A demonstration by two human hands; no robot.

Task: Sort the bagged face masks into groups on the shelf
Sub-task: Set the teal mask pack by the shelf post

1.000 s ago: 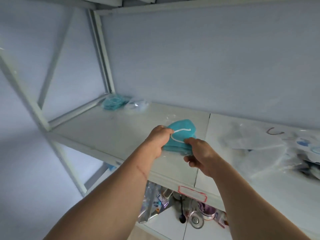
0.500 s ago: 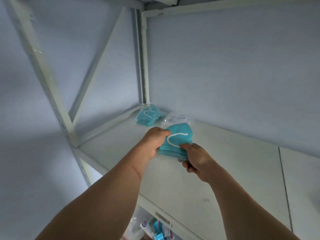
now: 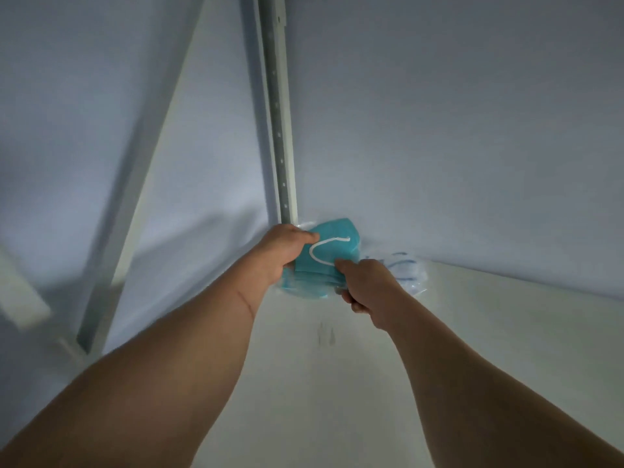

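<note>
1. Both hands hold one clear plastic bag of folded teal face masks with white ear loops (image 3: 332,256) at the back left corner of the white shelf board (image 3: 472,349), close to the perforated white metal upright (image 3: 282,146). The grip of the left hand (image 3: 287,251) is curled over the left edge of the bag, and the grip of the right hand (image 3: 366,282) pinches its lower right corner.

2. A second teal bundle (image 3: 304,290) shows just under the held bag, so this corner seems to be the teal group. If the bag is let go while it is tilted, I think it may slide off, because plastic on plastic is slippery.

3. A clear bag of pale masks with blue loops (image 3: 408,271) lies just beside the right hand, touching or nearly touching the teal bags; I cannot tell which. If the teal bag is pushed to the right when it is set down, the two groups may mix, and the sorting would be spoiled.

4. The upright and the wall are very near. If the bag is pressed hard into the corner, the film may wrinkle or catch on the metal edge.

5. The picture is a little blurred, so I cannot tell if the held bag already rests on the pile.
</note>
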